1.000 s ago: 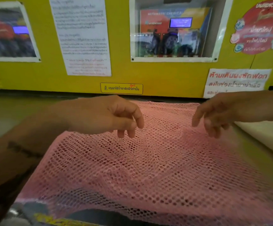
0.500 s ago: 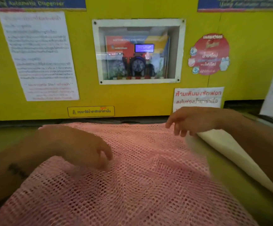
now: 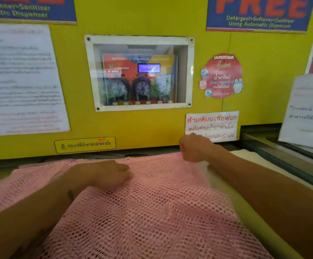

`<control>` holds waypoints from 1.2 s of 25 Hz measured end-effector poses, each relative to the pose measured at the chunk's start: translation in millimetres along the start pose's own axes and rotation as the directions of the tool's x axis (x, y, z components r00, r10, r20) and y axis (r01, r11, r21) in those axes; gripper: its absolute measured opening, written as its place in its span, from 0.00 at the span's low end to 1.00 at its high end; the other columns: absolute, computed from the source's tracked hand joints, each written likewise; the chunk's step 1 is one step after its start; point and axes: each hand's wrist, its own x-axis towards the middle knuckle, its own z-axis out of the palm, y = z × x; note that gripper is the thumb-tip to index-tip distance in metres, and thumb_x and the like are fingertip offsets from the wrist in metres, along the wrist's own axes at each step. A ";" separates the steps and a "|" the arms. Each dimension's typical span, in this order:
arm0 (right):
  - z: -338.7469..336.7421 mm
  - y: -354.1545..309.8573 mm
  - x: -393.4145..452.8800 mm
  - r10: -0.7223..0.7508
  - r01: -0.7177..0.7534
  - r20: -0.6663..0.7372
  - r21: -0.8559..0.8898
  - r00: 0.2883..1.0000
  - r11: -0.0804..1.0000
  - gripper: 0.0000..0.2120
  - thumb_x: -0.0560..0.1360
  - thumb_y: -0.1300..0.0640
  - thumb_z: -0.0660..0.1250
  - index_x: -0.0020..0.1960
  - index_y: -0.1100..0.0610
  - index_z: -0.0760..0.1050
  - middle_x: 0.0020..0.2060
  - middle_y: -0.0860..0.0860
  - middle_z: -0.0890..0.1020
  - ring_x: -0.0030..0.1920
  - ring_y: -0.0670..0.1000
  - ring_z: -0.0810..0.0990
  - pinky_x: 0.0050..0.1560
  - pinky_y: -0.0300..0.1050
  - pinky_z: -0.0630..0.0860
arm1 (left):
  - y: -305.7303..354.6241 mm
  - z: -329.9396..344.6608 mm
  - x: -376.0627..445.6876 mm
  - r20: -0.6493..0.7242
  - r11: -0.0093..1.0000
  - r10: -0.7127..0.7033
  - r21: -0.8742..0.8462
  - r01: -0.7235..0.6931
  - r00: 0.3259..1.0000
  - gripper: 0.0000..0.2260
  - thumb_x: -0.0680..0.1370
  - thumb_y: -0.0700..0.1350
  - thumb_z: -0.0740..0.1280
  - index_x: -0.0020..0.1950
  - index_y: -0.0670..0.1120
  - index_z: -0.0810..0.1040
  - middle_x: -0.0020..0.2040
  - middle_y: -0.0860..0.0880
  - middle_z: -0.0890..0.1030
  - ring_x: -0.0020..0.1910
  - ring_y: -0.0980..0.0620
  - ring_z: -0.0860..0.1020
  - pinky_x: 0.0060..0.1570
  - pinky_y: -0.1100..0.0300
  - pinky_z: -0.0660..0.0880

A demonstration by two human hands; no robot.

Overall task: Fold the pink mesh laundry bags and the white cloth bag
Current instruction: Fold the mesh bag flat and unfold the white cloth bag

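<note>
A pink mesh bag is spread across the lower frame, its far right corner pinched in the clenched right hand. The left hand, loosely curled, is pressed on the mesh at centre; a white bag is seen at right.

The head camera looks forward and down, close over the pink mesh bag, facing the yellow wall.
</note>
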 end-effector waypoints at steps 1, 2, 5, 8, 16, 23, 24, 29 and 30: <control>-0.1 0.9 5.6 0.021 -0.022 -0.092 -0.008 0.996 1.000 0.03 0.74 0.59 0.65 0.46 0.56 0.71 0.47 0.56 0.78 0.45 0.56 0.77 0.48 0.53 0.78 | -7.0 1.6 4.7 0.013 1.000 -0.002 -0.028 0.002 1.000 0.30 0.79 0.66 0.47 0.79 0.54 0.53 0.80 0.50 0.53 0.79 0.48 0.52 0.76 0.49 0.48; -0.5 0.3 9.5 0.037 -0.040 -0.154 -0.017 0.987 0.999 0.05 0.74 0.60 0.65 0.46 0.56 0.69 0.48 0.56 0.78 0.45 0.56 0.76 0.47 0.52 0.77 | -14.0 4.5 9.5 0.030 0.999 -0.007 -0.031 0.008 1.000 0.33 0.77 0.68 0.46 0.79 0.55 0.50 0.81 0.49 0.50 0.79 0.48 0.50 0.76 0.48 0.46; -5.9 -16.9 6.8 0.058 -0.037 -0.161 0.132 0.985 0.991 0.10 0.74 0.59 0.66 0.55 0.57 0.72 0.55 0.57 0.78 0.50 0.57 0.76 0.49 0.52 0.76 | -28.6 21.0 20.7 0.016 0.997 -0.074 0.016 0.074 0.997 0.41 0.68 0.77 0.42 0.78 0.61 0.42 0.81 0.48 0.43 0.79 0.45 0.43 0.75 0.39 0.43; 1.5 -37.5 -13.0 -0.086 0.067 0.070 0.240 0.994 0.968 0.21 0.77 0.47 0.63 0.68 0.52 0.70 0.65 0.52 0.75 0.61 0.57 0.75 0.61 0.55 0.73 | -32.2 29.8 22.8 -0.026 0.997 -0.083 0.000 0.083 0.996 0.43 0.64 0.80 0.41 0.77 0.63 0.40 0.81 0.49 0.41 0.79 0.43 0.41 0.74 0.37 0.44; -5.2 -86.8 -45.0 -0.192 0.188 0.267 0.042 0.944 0.981 0.37 0.74 0.29 0.54 0.78 0.41 0.49 0.80 0.52 0.50 0.79 0.59 0.50 0.74 0.65 0.55 | -92.5 -14.1 -81.5 -0.341 0.994 -0.042 -0.111 0.004 0.939 0.28 0.76 0.65 0.58 0.75 0.61 0.59 0.78 0.55 0.60 0.76 0.51 0.59 0.74 0.49 0.56; 35.4 -191.9 -37.3 -0.405 0.356 0.401 0.192 0.822 0.914 0.45 0.61 0.17 0.37 0.75 0.31 0.35 0.79 0.46 0.37 0.79 0.59 0.38 0.71 0.74 0.42 | -181.4 75.4 -142.6 -0.231 0.950 -0.292 -0.181 0.253 0.928 0.34 0.74 0.72 0.47 0.78 0.59 0.50 0.80 0.51 0.54 0.78 0.50 0.53 0.76 0.46 0.51; 37.2 -196.4 -33.0 -0.398 0.353 0.390 0.184 0.830 0.917 0.46 0.59 0.17 0.35 0.74 0.31 0.35 0.79 0.46 0.37 0.79 0.59 0.38 0.70 0.75 0.41 | -193.8 84.6 -141.1 -0.255 0.946 -0.311 -0.173 0.273 0.916 0.33 0.75 0.70 0.45 0.78 0.60 0.50 0.80 0.51 0.53 0.79 0.51 0.52 0.76 0.45 0.50; 25.6 -223.2 -37.5 -0.399 0.378 0.269 0.127 0.877 0.917 0.40 0.69 0.24 0.41 0.78 0.37 0.42 0.80 0.50 0.43 0.79 0.59 0.42 0.71 0.74 0.42 | -219.2 84.4 -157.2 -0.493 0.972 -0.233 -0.152 0.181 0.838 0.27 0.79 0.59 0.50 0.74 0.48 0.67 0.75 0.45 0.68 0.73 0.48 0.65 0.72 0.56 0.58; 24.5 -231.0 -44.5 -0.444 0.417 0.222 0.159 0.868 0.895 0.39 0.70 0.24 0.41 0.78 0.37 0.43 0.80 0.49 0.44 0.79 0.57 0.42 0.72 0.74 0.42 | -219.7 82.5 -161.4 -0.536 0.981 -0.193 -0.119 0.153 0.822 0.27 0.78 0.58 0.50 0.71 0.47 0.70 0.72 0.45 0.71 0.70 0.47 0.68 0.70 0.55 0.62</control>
